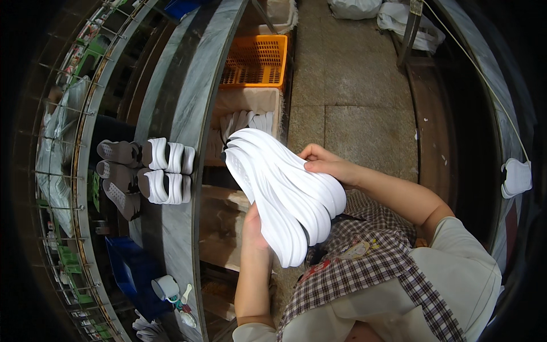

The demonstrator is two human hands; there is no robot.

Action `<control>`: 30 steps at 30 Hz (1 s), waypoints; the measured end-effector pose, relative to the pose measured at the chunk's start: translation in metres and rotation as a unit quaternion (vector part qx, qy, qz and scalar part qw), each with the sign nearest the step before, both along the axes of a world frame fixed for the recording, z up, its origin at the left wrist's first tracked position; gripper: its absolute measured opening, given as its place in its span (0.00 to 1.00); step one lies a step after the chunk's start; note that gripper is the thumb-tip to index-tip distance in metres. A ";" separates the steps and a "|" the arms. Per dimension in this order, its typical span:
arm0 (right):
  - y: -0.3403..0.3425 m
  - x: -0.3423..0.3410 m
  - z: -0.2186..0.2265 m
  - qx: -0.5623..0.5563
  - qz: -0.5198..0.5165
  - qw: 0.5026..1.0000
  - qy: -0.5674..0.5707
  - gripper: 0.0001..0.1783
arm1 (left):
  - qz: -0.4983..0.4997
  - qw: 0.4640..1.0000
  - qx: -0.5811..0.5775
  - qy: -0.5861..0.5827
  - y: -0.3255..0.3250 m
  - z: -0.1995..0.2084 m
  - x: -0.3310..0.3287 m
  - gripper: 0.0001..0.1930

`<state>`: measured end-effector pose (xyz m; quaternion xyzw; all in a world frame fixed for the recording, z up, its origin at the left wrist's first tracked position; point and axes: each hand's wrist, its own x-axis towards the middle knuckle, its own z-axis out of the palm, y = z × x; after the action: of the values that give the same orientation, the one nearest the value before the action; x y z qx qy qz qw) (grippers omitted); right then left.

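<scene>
Between my two hands is a thick stack of white shoe soles (273, 176), nested against each other and tilted across the front of my body. My left hand (254, 229) supports the stack from its lower left side, with most of its fingers hidden behind the soles. On the upper right edge, my right hand (329, 164) is closed, its thumb lying along the rim. Just beyond the stack, a pale bin (259, 97) holds more white soles (259, 121).
Paired white soles (171, 187) and dark-topped soles (118, 176) stand on the marble-look bench (179, 239) at left. Nearby are a blue crate (128, 268) and a white mug (164, 287). An orange basket (273, 48) sits beyond the bin. White bags (407, 28) lie on the floor.
</scene>
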<state>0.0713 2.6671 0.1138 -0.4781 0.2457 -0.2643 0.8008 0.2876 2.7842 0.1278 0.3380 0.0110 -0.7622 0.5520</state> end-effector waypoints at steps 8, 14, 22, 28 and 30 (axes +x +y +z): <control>0.002 0.008 0.013 0.075 -0.034 0.992 -0.096 0.32 | 0.059 0.950 -0.070 -0.298 0.002 -0.006 -0.014 0.23; 0.005 -0.002 0.015 0.374 0.006 0.846 -0.379 0.31 | 0.184 0.973 -0.135 -0.010 0.012 -0.016 0.003 0.20; 0.033 0.023 -0.006 0.142 -0.003 0.966 -0.215 0.42 | 0.103 0.976 -0.194 -0.008 -0.003 -0.019 0.009 0.23; 0.029 0.024 -0.029 0.335 -0.024 0.865 -0.372 0.39 | 0.108 0.936 -0.283 0.177 -0.008 -0.008 0.003 0.28; 0.027 0.019 -0.035 0.395 0.004 0.830 -0.392 0.38 | 0.114 0.926 -0.304 0.191 -0.008 -0.006 0.004 0.30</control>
<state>0.0899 2.6942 0.0789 0.0223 -0.0075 -0.3069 0.9514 0.2920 2.7757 0.1219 -0.0019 -0.0772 -0.7108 0.6991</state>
